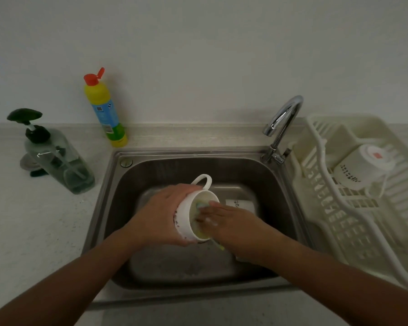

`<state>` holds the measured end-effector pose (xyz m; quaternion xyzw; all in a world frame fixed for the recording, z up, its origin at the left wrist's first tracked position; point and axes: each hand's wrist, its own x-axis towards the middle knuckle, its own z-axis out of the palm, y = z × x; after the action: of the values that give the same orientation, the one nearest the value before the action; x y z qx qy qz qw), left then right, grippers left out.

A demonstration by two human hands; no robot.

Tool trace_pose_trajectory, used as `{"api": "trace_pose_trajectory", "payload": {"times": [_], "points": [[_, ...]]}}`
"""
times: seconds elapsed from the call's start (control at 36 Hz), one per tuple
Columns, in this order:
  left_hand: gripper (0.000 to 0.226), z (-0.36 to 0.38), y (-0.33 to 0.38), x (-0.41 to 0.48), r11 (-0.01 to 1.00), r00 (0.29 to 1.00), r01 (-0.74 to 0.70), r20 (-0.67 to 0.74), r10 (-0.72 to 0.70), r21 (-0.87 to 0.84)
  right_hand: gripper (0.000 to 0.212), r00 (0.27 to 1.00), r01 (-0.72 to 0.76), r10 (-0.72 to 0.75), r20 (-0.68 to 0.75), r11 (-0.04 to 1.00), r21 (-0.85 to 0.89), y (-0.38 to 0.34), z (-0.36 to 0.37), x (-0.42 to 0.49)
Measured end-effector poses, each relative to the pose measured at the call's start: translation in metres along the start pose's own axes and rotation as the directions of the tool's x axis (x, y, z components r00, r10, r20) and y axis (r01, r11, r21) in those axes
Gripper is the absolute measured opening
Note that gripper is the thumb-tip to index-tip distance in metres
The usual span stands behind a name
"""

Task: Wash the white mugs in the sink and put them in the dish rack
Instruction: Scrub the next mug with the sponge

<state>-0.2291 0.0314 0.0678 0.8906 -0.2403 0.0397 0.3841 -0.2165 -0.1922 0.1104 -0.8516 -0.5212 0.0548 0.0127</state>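
Observation:
Over the steel sink (118,184), my left hand (160,215) grips a white mug (186,220) on its side, mouth facing right and handle pointing up. My right hand (224,220) has its fingers inside the mug's mouth, pressing a yellow-green sponge (199,208) against the inner wall. A second white mug (242,204) lies in the sink behind my right hand, mostly hidden. In the white dish rack (353,231) at the right, a third white mug (363,168) lies tipped with its base showing.
A chrome faucet (283,123) stands at the sink's back right corner, with no water visibly running. On the counter at the left stand a yellow dish-soap bottle (105,109) with its red cap flipped open and a clear pump dispenser (57,156).

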Motion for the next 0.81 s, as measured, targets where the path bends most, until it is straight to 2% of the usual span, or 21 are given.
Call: {"api": "trace_pose_trajectory", "payload": {"times": [0.06,0.08,0.14,0.22,0.25,0.31,0.36,0.39,0.42,0.47,0.53,0.58,0.64,0.67,0.72,0.81], "points": [[0.103,-0.003,-0.001,0.001,0.999,1.0,-0.014,0.024,0.013,0.035,0.05,0.997,-0.074,0.074,0.0,0.997,0.034,-0.013,0.002,0.002],[0.104,-0.004,-0.003,0.001,0.998,0.999,-0.025,0.036,0.024,0.051,0.051,0.989,-0.143,0.138,0.049,0.981,0.13,-0.018,0.003,0.003],[0.105,-0.004,-0.007,0.001,0.997,0.998,-0.043,0.047,0.039,0.071,0.048,0.955,-0.29,0.232,0.185,0.863,0.414,-0.025,0.006,0.008],[0.104,-0.003,-0.012,0.001,0.996,0.999,-0.046,0.027,0.044,0.073,0.044,0.936,-0.301,0.337,0.101,0.618,0.727,-0.031,0.012,0.014],[0.103,-0.002,-0.013,0.002,0.997,0.999,-0.044,0.017,0.043,0.07,0.043,0.929,-0.291,0.364,0.07,0.6,0.745,-0.033,0.012,0.015],[0.104,-0.004,-0.013,0.001,0.997,0.999,-0.036,0.024,0.035,0.068,0.044,0.951,-0.267,0.299,0.072,0.684,0.679,-0.033,0.018,0.01],[0.105,-0.006,-0.012,0.0,0.997,0.997,-0.034,0.072,0.029,0.067,0.057,0.979,-0.198,0.203,0.031,0.891,0.409,-0.019,0.023,0.004],[0.106,-0.007,-0.01,0.001,0.998,0.994,-0.034,0.105,0.027,0.061,0.062,0.994,-0.096,0.104,-0.027,0.972,0.213,-0.009,0.024,0.001],[0.105,-0.006,-0.008,0.001,0.999,0.99,-0.028,0.14,0.022,0.046,0.063,1.0,-0.016,0.016,-0.016,0.999,0.032,0.0,0.024,0.0],[0.102,-0.005,-0.005,0.004,1.0,0.982,0.0,0.189,-0.001,0.004,0.062,0.997,0.076,-0.075,0.014,0.991,-0.114,0.015,0.021,-0.002],[0.099,-0.006,-0.002,0.007,1.0,0.983,0.022,0.182,-0.018,-0.018,0.06,0.998,0.05,-0.054,-0.025,0.991,-0.124,0.017,0.02,-0.004],[0.101,-0.007,-0.003,0.011,1.0,0.987,0.021,0.157,-0.019,-0.012,0.059,0.993,-0.027,0.026,-0.111,1.0,-0.005,0.004,0.024,-0.002],[0.102,-0.008,-0.004,0.014,1.0,0.989,0.031,0.146,-0.031,0.003,0.052,0.987,-0.12,0.138,-0.082,0.972,0.2,-0.014,0.024,0.002],[0.102,-0.008,-0.005,0.015,0.999,0.988,0.042,0.147,-0.042,0.003,0.045,0.986,-0.157,0.168,-0.022,0.957,0.243,-0.017,0.025,0.004],[0.099,-0.007,-0.004,0.016,0.998,0.985,0.063,0.164,-0.061,-0.004,0.047,0.993,-0.116,0.119,0.0,0.97,0.212,-0.011,0.027,0.003],[0.095,-0.004,-0.002,0.017,0.998,0.974,0.064,0.22,-0.056,-0.028,0.064,0.998,0.041,-0.04,0.048,0.999,-0.008,0.017,0.029,0.001]]}}
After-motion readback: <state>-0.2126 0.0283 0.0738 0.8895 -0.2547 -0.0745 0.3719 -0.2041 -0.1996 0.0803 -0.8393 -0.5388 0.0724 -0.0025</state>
